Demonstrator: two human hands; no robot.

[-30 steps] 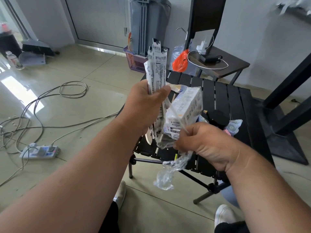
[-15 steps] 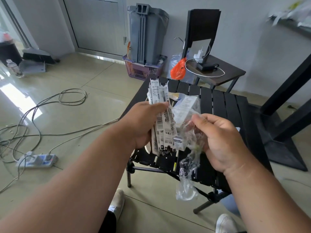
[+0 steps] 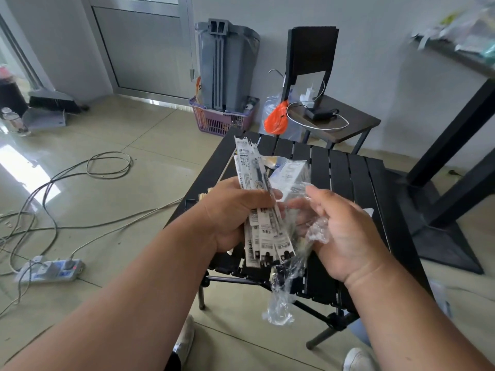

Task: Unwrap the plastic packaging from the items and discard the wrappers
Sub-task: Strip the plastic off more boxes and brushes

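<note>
My left hand [image 3: 235, 212] grips a bundle of several long white printed sleeves with pens inside [image 3: 258, 204], held above the black slatted table [image 3: 348, 178]. My right hand [image 3: 345, 231] is just to the right of the bundle, palm toward me, with a crumpled clear plastic wrapper [image 3: 292, 269] caught in its fingers and hanging down past the table's near edge. A small white box [image 3: 290, 178] shows behind the two hands, partly hidden by them and by the wrapper.
A grey bin [image 3: 225, 68] stands in a purple basket [image 3: 222, 119] by the far wall. A dark chair [image 3: 329, 113] carries a charger and white cable, with an orange bag [image 3: 276, 120] beside it. Cables and a power strip [image 3: 48, 271] lie on the floor at left.
My left hand has lowered the pen bundle from upright to tilted over the table. My right hand has opened out and pulled the clear wrapper off to the right.
</note>
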